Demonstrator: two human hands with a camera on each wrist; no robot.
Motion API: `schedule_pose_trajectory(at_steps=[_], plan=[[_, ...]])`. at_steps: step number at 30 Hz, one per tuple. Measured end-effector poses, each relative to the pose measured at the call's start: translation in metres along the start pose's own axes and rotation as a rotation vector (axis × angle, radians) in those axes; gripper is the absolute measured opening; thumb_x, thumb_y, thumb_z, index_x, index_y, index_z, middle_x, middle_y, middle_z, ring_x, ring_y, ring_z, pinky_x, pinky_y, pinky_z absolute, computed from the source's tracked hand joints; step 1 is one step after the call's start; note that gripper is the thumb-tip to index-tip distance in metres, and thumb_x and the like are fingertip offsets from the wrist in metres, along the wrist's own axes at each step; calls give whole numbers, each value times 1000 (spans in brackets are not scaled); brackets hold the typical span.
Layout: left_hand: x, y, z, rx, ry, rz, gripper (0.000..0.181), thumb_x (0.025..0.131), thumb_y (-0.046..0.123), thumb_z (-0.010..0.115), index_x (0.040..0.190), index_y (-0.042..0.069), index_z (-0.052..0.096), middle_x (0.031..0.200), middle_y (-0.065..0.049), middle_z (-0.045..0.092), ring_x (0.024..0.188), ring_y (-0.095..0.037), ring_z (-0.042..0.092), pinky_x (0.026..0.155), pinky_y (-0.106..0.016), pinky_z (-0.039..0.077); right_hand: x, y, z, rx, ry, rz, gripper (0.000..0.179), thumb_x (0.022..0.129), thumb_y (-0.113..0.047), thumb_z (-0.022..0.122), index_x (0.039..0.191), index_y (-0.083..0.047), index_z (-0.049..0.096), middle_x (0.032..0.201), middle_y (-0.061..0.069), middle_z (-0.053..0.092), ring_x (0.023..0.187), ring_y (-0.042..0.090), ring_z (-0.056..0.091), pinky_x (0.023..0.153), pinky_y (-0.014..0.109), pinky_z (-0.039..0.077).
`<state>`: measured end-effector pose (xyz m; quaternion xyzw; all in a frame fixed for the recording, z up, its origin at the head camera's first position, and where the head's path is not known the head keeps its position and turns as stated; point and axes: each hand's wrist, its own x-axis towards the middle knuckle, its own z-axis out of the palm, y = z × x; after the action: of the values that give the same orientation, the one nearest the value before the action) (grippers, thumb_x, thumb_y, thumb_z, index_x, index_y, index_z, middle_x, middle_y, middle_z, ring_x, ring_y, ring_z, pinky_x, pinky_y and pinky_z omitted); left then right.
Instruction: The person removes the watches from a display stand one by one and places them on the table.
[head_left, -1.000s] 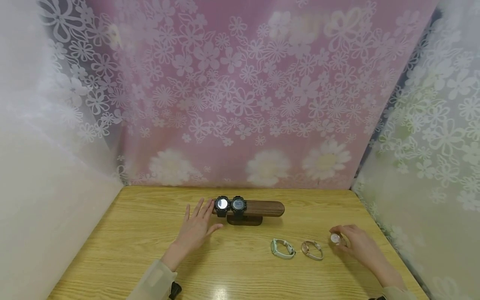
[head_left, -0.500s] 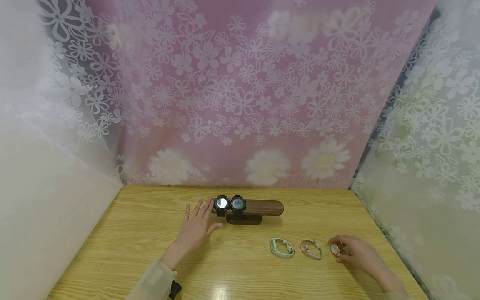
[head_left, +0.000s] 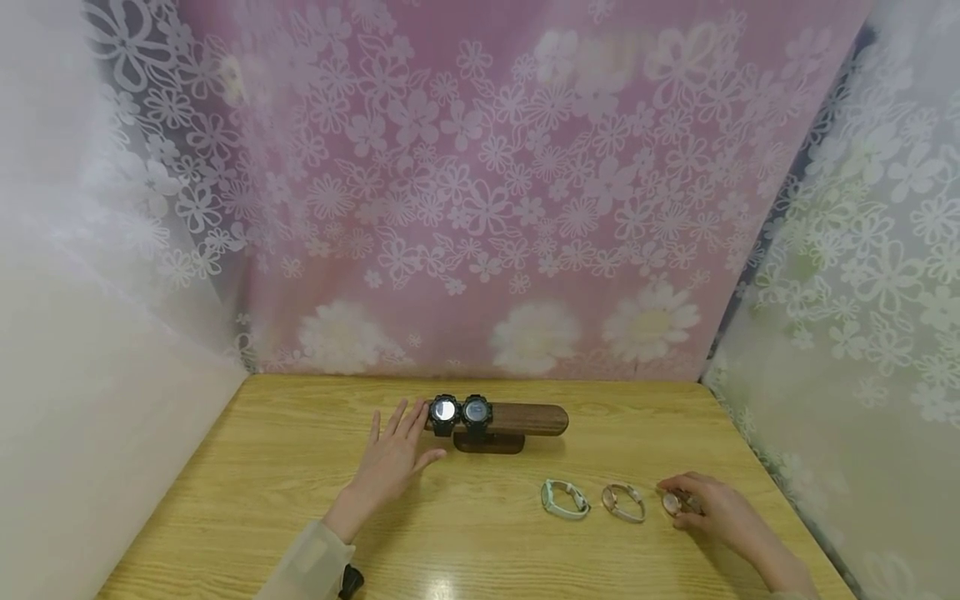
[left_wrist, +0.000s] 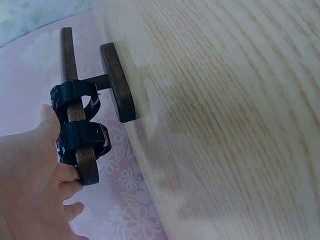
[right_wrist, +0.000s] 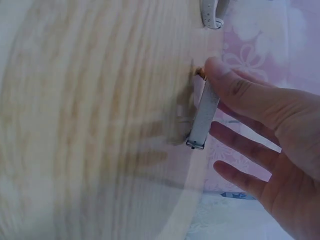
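My left hand (head_left: 390,462) lies with straight, spread fingers at the left end of a dark wooden watch stand (head_left: 532,418), its fingertips at the bar's end. Two black watches, an outer one (head_left: 445,410) and an inner one (head_left: 477,411), are strapped round that bar; their loops show in the left wrist view. At the right, my right hand (head_left: 723,508) pinches a small round-faced wristwatch (head_left: 671,503) between thumb and fingers, low over the table. In the right wrist view its pale strap (right_wrist: 204,117) and buckle face the camera, while the dial is hidden.
A rose-gold watch (head_left: 610,498) with a pale strap stands on its side left of the right hand. Beside it is a mint-green watch (head_left: 566,512). Flowered curtains (head_left: 480,208) enclose the back and sides of the wooden table (head_left: 480,542).
My right hand has brought the pinched wristwatch a little nearer to me and down toward the table, level with the other two. The left hand has stayed at the stand.
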<state>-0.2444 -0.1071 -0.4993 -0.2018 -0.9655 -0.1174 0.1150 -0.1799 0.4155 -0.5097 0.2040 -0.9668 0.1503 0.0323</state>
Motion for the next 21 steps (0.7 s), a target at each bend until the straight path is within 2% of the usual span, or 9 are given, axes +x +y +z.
schedule_pose_trajectory(at_steps=[6,13,17,21], plan=[[0,1,-1,8,10,8,82,100,58,51,157,3,34,164,-11,30,153,-37,23,121,-65,9,4,-12,-2,-3,178,3,32,84,-22,82,115,-16,74,107,-2,74,91,24,71,72,41,59],[0,0,-1,-4,23,13,81,99,56,53,157,2,35,164,-12,31,152,-38,23,121,-66,9,12,-19,0,22,232,51,24,90,-17,77,115,-16,76,109,0,75,94,28,71,75,47,59],[0,0,-1,-8,21,14,80,99,56,54,156,2,36,164,-11,31,152,-38,24,121,-66,10,15,-23,2,6,284,36,24,90,-17,77,115,-14,76,108,2,75,95,30,71,77,50,58],[-1,2,-3,-14,16,10,80,99,56,53,156,2,36,163,-11,32,152,-38,24,121,-66,9,20,-28,5,-25,358,-17,28,87,-12,80,115,-14,75,108,2,76,95,29,72,76,48,59]])
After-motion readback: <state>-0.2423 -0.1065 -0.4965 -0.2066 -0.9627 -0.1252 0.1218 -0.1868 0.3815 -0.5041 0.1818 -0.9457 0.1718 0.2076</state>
